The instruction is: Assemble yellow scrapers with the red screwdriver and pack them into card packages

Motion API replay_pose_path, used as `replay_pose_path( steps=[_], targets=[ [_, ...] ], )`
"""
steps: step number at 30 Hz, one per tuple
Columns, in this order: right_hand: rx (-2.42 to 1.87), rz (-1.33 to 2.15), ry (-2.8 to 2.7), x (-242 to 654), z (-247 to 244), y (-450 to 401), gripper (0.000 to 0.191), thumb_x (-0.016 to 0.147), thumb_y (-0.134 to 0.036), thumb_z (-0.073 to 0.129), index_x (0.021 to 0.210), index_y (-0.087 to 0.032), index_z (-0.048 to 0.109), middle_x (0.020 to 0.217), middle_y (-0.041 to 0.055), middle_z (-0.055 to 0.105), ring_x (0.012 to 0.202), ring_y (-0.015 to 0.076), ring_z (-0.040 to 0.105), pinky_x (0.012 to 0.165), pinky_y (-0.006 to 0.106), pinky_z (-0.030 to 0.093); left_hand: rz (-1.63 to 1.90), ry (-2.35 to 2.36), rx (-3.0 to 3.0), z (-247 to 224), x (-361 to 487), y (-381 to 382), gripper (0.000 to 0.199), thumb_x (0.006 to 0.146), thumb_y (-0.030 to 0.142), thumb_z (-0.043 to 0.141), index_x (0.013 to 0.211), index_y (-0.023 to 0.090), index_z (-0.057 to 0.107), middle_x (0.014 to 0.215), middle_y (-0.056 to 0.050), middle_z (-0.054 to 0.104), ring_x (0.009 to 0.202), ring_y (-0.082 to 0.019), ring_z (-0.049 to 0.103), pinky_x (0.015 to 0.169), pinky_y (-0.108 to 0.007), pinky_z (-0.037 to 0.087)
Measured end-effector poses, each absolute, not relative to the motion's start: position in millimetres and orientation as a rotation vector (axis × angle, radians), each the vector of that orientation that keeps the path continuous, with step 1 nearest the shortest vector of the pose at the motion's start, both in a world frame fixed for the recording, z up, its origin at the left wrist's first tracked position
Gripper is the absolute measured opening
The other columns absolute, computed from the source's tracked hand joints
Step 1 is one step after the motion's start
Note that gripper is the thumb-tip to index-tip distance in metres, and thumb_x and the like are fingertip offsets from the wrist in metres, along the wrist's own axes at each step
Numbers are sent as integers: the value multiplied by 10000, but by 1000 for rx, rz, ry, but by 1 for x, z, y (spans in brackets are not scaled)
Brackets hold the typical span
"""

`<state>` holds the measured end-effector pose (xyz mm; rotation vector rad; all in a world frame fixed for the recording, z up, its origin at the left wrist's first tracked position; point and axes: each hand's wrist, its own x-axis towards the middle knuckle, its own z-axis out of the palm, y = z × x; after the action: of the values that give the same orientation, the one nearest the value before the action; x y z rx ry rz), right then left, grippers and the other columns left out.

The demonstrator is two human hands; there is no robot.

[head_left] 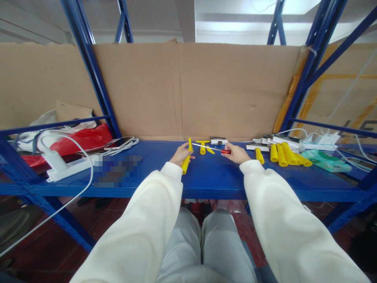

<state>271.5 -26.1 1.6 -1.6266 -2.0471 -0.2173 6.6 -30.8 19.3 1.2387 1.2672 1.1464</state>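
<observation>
My left hand (180, 154) is closed round a yellow tapered tube-like handle (185, 166), held tilted above the blue shelf top (212, 177). Between the fingers of my right hand (237, 152) is the red grip of a screwdriver (226, 151). Its metal shaft points left, and the tip reaches the upper part of the yellow handle; whether they touch I cannot tell. Just beyond the shaft lie a yellow T-shaped piece (202, 148) and a small flat yellow piece (210, 150). A small black-and-white packet (218, 140) rests near the cardboard.
Several yellow tubes (282, 155) lie to the right, by stacked black-and-white packets (284, 138) and a green soft pack (325, 160). On the left are a white power strip (70, 169), a phone (119, 143) and a red bag (85, 138). Cardboard (182, 90) walls the back.
</observation>
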Motion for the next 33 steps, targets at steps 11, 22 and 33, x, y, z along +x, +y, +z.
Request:
replay_pose_path(
  steps=[11, 22, 33],
  targets=[
    [-1576, -134, -2068, 272, 0, -24, 149, 843, -379, 670, 940, -267, 652, 937, 29, 754, 834, 211, 686, 663, 276, 459, 1157, 1266, 1227, 20, 7, -32, 736, 830, -9, 575, 1515, 211, 418, 1178, -130, 698, 584, -120, 678, 378, -166, 418],
    [-1497, -142, -2113, 274, 0, -23, 175, 887, -398, 609, 842, -240, 666, 835, 47, 743, 747, 198, 663, 631, 271, 432, 1152, 1263, 1228, 19, 6, -30, 741, 829, -8, 591, 1516, 214, 421, 1184, -130, 696, 597, -119, 683, 393, -164, 433],
    [-1554, -227, -2023, 275, 0, -23, 137, 825, -365, 688, 842, -258, 606, 779, 11, 713, 711, 193, 640, 603, 257, 392, 1156, 1244, 1226, 20, 8, -35, 716, 849, -26, 560, 1513, 202, 421, 1171, -120, 702, 545, -93, 653, 369, -155, 414]
  ],
)
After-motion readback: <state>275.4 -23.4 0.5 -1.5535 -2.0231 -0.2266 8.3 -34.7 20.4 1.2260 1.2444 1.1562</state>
